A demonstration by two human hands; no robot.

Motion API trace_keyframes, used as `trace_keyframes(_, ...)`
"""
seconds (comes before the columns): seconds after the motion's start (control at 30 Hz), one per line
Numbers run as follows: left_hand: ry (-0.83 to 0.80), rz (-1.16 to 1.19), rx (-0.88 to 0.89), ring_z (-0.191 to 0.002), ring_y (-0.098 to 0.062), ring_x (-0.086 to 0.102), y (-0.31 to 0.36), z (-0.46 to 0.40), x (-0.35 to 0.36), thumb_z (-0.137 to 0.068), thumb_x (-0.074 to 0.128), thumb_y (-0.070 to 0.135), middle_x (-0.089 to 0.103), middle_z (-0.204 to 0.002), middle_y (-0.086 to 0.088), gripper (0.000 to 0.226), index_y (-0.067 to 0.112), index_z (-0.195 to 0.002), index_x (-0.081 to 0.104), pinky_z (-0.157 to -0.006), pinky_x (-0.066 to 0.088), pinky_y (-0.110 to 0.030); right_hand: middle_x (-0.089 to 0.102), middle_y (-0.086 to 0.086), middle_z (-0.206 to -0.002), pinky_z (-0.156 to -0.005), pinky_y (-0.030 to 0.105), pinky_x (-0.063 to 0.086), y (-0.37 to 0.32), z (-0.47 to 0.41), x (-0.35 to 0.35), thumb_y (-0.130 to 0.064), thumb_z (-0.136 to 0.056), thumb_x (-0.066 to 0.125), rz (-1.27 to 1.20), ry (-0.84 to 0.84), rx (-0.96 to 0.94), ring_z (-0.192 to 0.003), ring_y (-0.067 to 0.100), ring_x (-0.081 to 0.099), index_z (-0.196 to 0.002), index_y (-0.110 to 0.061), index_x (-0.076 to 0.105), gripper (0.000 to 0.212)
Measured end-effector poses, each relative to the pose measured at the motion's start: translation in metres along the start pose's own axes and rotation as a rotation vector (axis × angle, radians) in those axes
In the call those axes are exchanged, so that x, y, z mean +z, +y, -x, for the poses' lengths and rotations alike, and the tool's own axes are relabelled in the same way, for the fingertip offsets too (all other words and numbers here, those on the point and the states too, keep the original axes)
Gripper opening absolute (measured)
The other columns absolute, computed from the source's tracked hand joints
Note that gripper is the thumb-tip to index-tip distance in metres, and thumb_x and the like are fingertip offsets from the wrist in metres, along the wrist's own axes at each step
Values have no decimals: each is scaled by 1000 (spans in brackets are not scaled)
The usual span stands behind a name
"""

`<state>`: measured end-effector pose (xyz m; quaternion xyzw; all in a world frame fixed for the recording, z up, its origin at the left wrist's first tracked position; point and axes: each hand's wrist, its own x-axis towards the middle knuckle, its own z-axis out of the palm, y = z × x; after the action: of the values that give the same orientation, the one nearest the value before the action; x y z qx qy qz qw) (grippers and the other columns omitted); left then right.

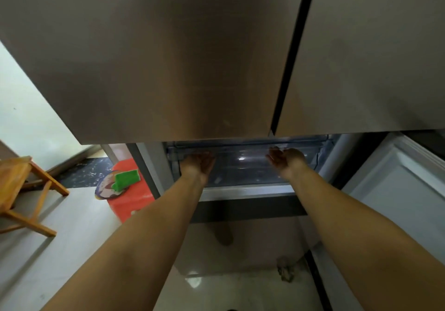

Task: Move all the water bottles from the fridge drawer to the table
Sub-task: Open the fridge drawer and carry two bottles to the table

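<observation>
Both hands reaching into clear fridge drawer: left hand at left front corner, right hand at right, fingers relaxed, gripping nothing. No water bottles showing. Likely sliding drawer; next needs rim grip.

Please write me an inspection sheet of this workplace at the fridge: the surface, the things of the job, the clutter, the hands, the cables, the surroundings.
Surface: no table in view; pale floor below.
Job's things: clear fridge drawer pulled out under the closed upper doors; no water bottles visible in it, though its back part is hidden.
Clutter: green item on a round patterned object, on something red beside the fridge.
Hands: left hand and right hand both reach into the drawer, palms turned inward, fingers fairly straight; no grip on anything visible.
Cables: nothing seen.
Surroundings: wooden stool at left; open white lower door at right.
</observation>
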<state>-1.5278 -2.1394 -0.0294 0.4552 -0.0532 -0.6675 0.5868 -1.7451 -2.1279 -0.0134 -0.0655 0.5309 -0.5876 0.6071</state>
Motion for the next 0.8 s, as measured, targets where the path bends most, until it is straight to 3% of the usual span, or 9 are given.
trace_keyframes(0.07,-9,-14,3,-68,-22,58,-2,6,-7,-96,31,-3,62,-53,-9,34,5,-70,52,-85,51,-41,61,17,-92,-94,43,46,2,12,-6,-1,-102,27,-45,-10,12,-89,25,62,-137,2,38,37)
trace_keyframes(0.1,7,-15,-6,-69,-23,59,-4,10,-10,-95,30,-4,62,-57,-11,34,4,-71,52,-85,52,-41,58,15,-87,-95,44,45,3,16,-10,0,-102,27,-44,-21,3,-90,26,62,-137,2,38,37)
trace_keyframes(0.3,70,-30,2,-74,-23,58,-16,53,-26,-94,30,-9,55,-81,-14,24,-2,-97,53,-97,49,-39,59,19,-112,-92,43,46,14,49,-32,7,-99,25,-45,-7,43,-121,29,55,-123,0,43,31)
trace_keyframes(0.43,85,-19,13,-75,-22,59,-28,87,-44,-94,31,-12,56,-87,-15,39,-7,-132,41,-90,50,-39,57,14,-88,-101,44,46,27,78,-56,11,-97,24,15,3,42,-101,26,58,-105,-1,46,26)
trace_keyframes(0.5,100,-72,4,-74,-21,58,-36,109,-55,-95,32,-11,55,-85,-15,39,-10,-133,40,-95,49,-40,57,14,-85,-104,46,44,35,92,-70,10,-97,24,33,14,44,-87,23,61,-96,-5,46,27)
trace_keyframes(0.57,115,-78,-4,-72,-19,56,-43,127,-65,-96,29,-9,54,-81,-14,38,-10,-133,41,-99,47,-40,57,13,-83,-106,47,43,42,105,-84,8,-97,24,59,23,40,-77,21,59,-107,-10,45,29)
trace_keyframes(0.67,149,-75,-16,-69,-18,57,-54,145,-81,-97,26,-6,54,-77,-13,40,-7,-133,41,-88,50,-39,55,14,-83,-100,44,46,50,132,-101,6,-99,28,102,18,57,-76,21,57,-114,-6,46,26)
trace_keyframes(0.73,157,-93,-9,-68,-18,56,-60,164,-90,-96,25,-7,53,-75,-12,36,-8,-127,45,-88,50,-39,55,14,-83,-95,44,47,56,149,-111,5,-99,30,115,20,75,-78,22,57,-105,0,49,21)
trace_keyframes(0.8,150,-88,-28,-68,-20,54,-64,184,-96,-95,25,-9,51,-74,-13,29,-9,-106,52,-97,47,-41,54,14,-82,-97,45,46,62,165,-121,6,-99,28,125,29,88,-78,22,56,-95,-1,50,23)
